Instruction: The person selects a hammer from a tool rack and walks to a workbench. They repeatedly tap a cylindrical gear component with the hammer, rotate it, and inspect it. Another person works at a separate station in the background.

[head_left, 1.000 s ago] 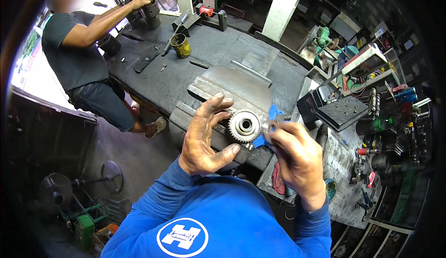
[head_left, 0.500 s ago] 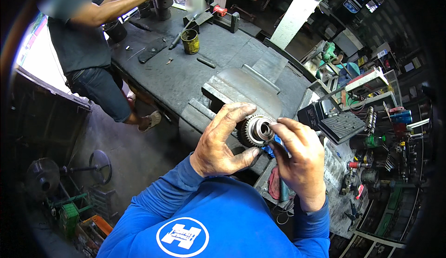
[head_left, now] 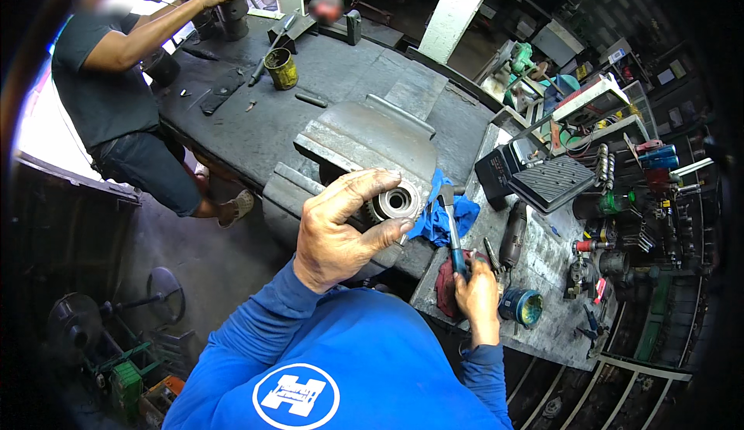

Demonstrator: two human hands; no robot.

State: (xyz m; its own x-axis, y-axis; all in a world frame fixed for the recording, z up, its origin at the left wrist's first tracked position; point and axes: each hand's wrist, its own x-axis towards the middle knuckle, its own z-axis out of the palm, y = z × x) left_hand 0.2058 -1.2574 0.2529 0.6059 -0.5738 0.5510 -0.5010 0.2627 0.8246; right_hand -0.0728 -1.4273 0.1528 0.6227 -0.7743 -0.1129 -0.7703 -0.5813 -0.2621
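Observation:
My left hand [head_left: 341,236] has its thumb and fingers closed around a steel gear [head_left: 411,201]. The gear's round bore faces up, and part of its toothed rim hides behind the fingers. It is held above the near edge of a bench vise [head_left: 333,151]. Lower and to the right, my right hand [head_left: 478,298] is closed on the blue lower handle of a hammer [head_left: 453,232]. The hammer's head lies over a crumpled blue cloth [head_left: 467,217], and a dark red rag [head_left: 446,287] is beside the handle.
An open tin [head_left: 521,307] stands just right of my right hand, near a dark cylindrical tool [head_left: 514,232]. A yellow can [head_left: 280,68] and a short metal bar [head_left: 311,99] sit on the bench. At far left, another person [head_left: 116,97] works with an arm stretched over the bench.
My right hand has left the gear and moved down right to the hammer, gripping its handle. My left hand still holds the gear. The whole view has shifted.

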